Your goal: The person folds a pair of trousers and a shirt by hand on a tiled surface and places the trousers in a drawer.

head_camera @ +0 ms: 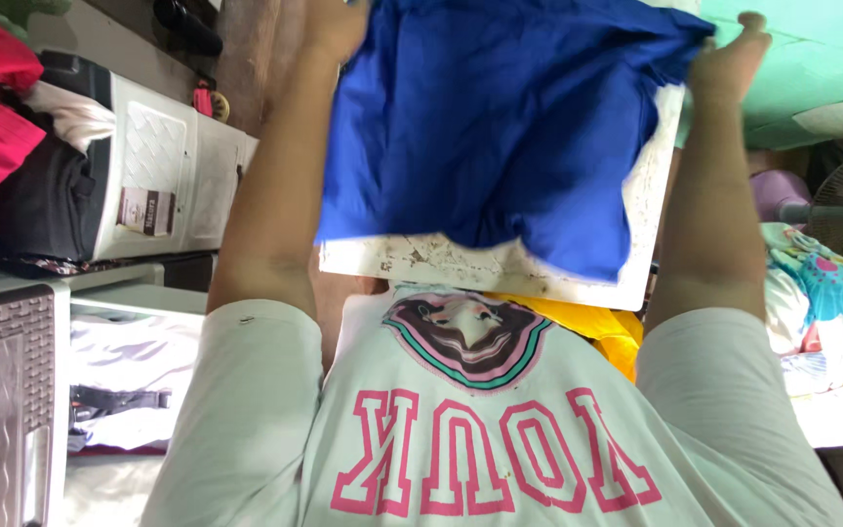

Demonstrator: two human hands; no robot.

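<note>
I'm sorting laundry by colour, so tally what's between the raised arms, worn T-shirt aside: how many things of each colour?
Blue: 1, the blue garment, held up by the left hand and the right hand
White: 1, the scuffed board
Yellow: 1, the yellow cloth
Total: 3

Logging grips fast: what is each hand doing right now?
Left hand: closed on the upper edge of the blue garment.
Right hand: grips the garment's other top corner, thumb up.
</note>
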